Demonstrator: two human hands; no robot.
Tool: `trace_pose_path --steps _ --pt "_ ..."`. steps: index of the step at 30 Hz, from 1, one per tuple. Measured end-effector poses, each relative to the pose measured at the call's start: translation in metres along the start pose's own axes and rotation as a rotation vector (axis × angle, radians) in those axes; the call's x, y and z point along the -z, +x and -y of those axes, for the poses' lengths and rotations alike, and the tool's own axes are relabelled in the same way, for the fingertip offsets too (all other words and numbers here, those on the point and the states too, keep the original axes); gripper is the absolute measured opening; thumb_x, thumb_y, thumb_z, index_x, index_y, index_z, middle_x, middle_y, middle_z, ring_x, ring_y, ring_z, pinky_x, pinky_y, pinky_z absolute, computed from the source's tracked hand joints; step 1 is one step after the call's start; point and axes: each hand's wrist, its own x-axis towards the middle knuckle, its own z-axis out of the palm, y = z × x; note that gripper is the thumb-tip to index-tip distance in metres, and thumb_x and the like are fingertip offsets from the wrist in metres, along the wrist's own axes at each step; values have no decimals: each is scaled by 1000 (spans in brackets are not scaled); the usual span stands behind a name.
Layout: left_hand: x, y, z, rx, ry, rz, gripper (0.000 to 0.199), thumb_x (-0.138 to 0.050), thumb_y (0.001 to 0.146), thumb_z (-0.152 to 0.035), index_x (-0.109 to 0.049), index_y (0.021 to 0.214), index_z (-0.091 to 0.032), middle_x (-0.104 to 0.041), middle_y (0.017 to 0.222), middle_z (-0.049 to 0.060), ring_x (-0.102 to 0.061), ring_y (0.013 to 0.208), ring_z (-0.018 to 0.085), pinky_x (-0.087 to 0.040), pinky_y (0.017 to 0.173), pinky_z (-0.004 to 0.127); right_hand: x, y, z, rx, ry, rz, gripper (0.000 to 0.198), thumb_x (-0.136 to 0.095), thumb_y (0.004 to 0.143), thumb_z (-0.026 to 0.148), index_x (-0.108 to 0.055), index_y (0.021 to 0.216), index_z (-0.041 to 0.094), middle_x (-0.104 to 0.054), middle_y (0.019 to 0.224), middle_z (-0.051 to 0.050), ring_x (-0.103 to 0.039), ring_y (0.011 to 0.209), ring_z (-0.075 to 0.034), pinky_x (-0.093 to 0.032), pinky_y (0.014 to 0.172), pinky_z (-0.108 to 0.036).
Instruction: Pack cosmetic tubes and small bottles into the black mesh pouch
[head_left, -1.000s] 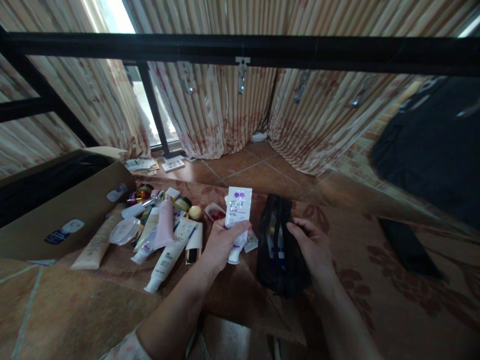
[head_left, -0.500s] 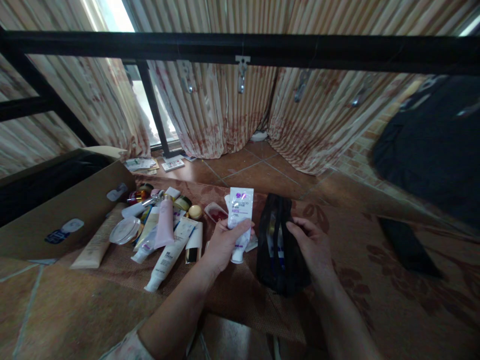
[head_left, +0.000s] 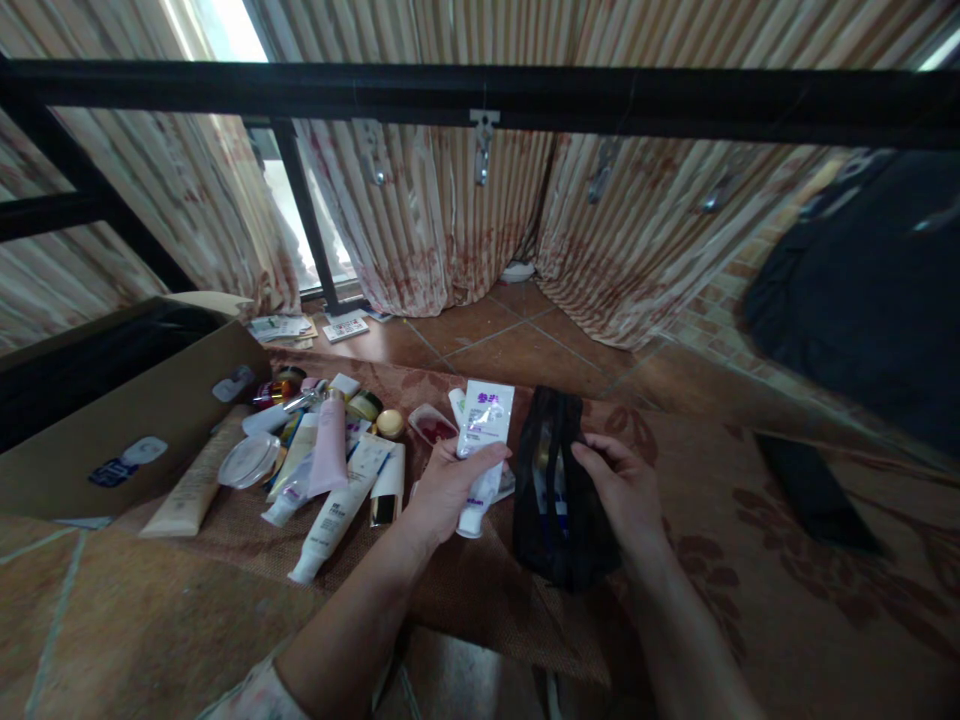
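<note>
A white squeeze tube (head_left: 486, 420) with purple print is gripped between the thumb and fingers of my left hand (head_left: 450, 490), cap end down. To its right stands a black mesh pouch (head_left: 559, 540), its top parted and some blue and yellowish items showing inside. My right hand (head_left: 622, 490) pinches the pouch's right edge. Left of my hands lies a heap of cosmetics: a pink tube (head_left: 330, 440), a long white tube (head_left: 341, 515), a beige tube (head_left: 196, 480), a round clear-lidded jar (head_left: 249, 460) and a small jar with a gold lid (head_left: 390, 424).
A cardboard box (head_left: 150, 415) with black contents stands at the left. A dark flat object (head_left: 821, 495) lies on the brown patterned cloth (head_left: 712, 530) at right. Across the top runs a black bar (head_left: 420, 92) with hanging clips, before striped curtains (head_left: 442, 220).
The white tube in my left hand has tilted and shifted slightly right and down, toward the pouch. My right hand keeps its hold on the pouch edge.
</note>
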Motion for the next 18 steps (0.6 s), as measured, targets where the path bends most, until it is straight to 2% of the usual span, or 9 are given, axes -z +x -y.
trace_pose_path --steps 18 --pt "3 0 0 -49 50 -13 26 -83 58 -33 -69 64 -12 -66 59 2 -51 45 7 -37 46 20 0 1 -1 -7 25 3 33 -74 63 45 -71 82 18 -70 68 -2 -63 59 -18 -49 55 -27"
